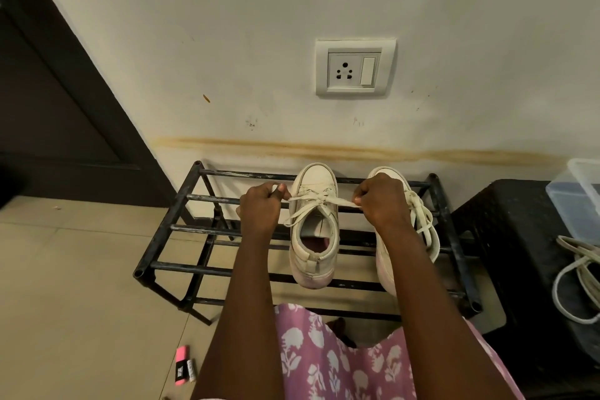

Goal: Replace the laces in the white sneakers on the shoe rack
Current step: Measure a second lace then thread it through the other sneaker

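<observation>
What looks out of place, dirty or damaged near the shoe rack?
A brownish stain runs across the wall just above the shoe rack. A small pink and black object lies loose on the floor at the lower left. The left sneaker has a pinkish tint at its heel.

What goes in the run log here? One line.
left hand: pinches lace end | right hand: pinches other end | left sneaker: on rack

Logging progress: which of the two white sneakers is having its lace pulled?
The left sneaker: the left hand and right hand each pinch an end of its lace. The right sneaker has laces hanging unheld.
</observation>
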Demonstrator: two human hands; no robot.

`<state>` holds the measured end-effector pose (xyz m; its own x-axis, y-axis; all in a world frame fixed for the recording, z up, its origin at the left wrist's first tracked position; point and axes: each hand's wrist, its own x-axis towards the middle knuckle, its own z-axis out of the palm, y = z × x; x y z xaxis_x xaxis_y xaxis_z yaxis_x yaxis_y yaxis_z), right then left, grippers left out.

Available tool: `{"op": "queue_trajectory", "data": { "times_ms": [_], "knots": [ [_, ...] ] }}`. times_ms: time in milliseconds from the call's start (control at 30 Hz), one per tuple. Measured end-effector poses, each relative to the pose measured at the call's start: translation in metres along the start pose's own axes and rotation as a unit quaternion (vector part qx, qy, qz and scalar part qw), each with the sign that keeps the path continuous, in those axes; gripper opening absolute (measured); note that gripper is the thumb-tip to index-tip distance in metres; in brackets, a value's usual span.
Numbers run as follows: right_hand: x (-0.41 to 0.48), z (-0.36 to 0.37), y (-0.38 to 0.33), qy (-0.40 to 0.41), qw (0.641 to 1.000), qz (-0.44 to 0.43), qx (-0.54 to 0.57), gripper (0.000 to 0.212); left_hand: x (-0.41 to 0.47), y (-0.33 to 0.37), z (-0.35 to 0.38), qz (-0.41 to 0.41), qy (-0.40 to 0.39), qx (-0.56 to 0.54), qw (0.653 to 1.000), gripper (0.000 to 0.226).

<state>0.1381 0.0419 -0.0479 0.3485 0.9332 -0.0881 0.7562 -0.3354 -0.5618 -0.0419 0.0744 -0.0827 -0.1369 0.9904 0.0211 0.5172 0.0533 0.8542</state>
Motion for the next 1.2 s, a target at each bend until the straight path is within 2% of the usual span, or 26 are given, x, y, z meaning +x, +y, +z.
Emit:
{"op": "queue_trajectory", "data": {
  "times_ms": [133, 233, 300, 400, 467, 533, 600, 667, 733, 800, 900, 967, 1067, 1133, 1200],
  "knots": [
    [0.001, 0.003, 0.001, -0.003, 1.0, -0.003, -0.013, 0.019, -0.001, 0.0, 0.0, -0.018, -0.005, 0.009, 1.0, 0.029],
    [0.001, 0.003, 0.001, 0.006, 1.0, -0.029, 0.001, 0.018, -0.003, 0.002, -0.005, -0.051, -0.037, -0.033, 0.997, 0.027],
    [-0.002, 0.002, 0.001, 0.041, 0.996, -0.068, 0.033, 0.018, -0.003, 0.005, -0.009, -0.062, -0.047, -0.065, 0.995, 0.025],
    [-0.015, -0.011, 0.0, 0.146, 0.98, -0.095, 0.099, 0.019, -0.005, 0.018, -0.016, -0.046, -0.018, -0.073, 0.996, 0.023],
    [-0.023, -0.019, 0.003, 0.213, 0.967, -0.037, 0.131, 0.022, -0.01, 0.031, -0.016, -0.034, -0.005, -0.044, 0.998, 0.026],
    [-0.032, -0.023, 0.01, 0.245, 0.965, 0.036, 0.084, 0.023, -0.021, 0.046, -0.015, -0.027, -0.012, 0.017, 0.999, 0.026],
    [-0.051, -0.021, 0.019, 0.222, 0.97, 0.101, 0.0, 0.033, -0.047, 0.058, -0.007, -0.058, -0.044, 0.089, 0.993, 0.028],
    [-0.074, -0.018, 0.022, 0.174, 0.97, 0.171, 0.011, 0.05, -0.075, 0.062, 0.005, -0.092, -0.07, 0.141, 0.983, 0.037],
    [-0.091, -0.011, 0.027, 0.134, 0.968, 0.21, 0.041, 0.058, -0.1, 0.057, 0.016, -0.109, -0.081, 0.186, 0.973, 0.046],
    [-0.099, -0.003, 0.032, 0.108, 0.964, 0.229, 0.075, 0.055, -0.116, 0.048, 0.025, -0.117, -0.09, 0.217, 0.965, 0.052],
    [-0.099, 0.014, 0.042, 0.115, 0.959, 0.237, 0.101, 0.043, -0.124, 0.031, 0.041, -0.127, -0.058, 0.155, 0.978, 0.053],
    [-0.101, 0.028, 0.046, 0.171, 0.956, 0.221, 0.094, 0.035, -0.124, 0.026, 0.048, -0.124, -0.013, 0.112, 0.986, 0.045],
    [-0.096, 0.045, 0.041, 0.237, 0.943, 0.222, 0.073, 0.019, -0.121, 0.024, 0.065, -0.123, 0.033, 0.105, 0.986, 0.024],
    [-0.098, 0.05, 0.034, 0.249, 0.94, 0.219, 0.074, 0.011, -0.123, 0.023, 0.067, -0.1, 0.049, 0.118, 0.987, 0.017],
    [-0.098, 0.053, 0.027, 0.223, 0.948, 0.209, 0.086, 0.012, -0.124, 0.021, 0.073, -0.069, 0.049, 0.13, 0.988, 0.017]
  ]
}}
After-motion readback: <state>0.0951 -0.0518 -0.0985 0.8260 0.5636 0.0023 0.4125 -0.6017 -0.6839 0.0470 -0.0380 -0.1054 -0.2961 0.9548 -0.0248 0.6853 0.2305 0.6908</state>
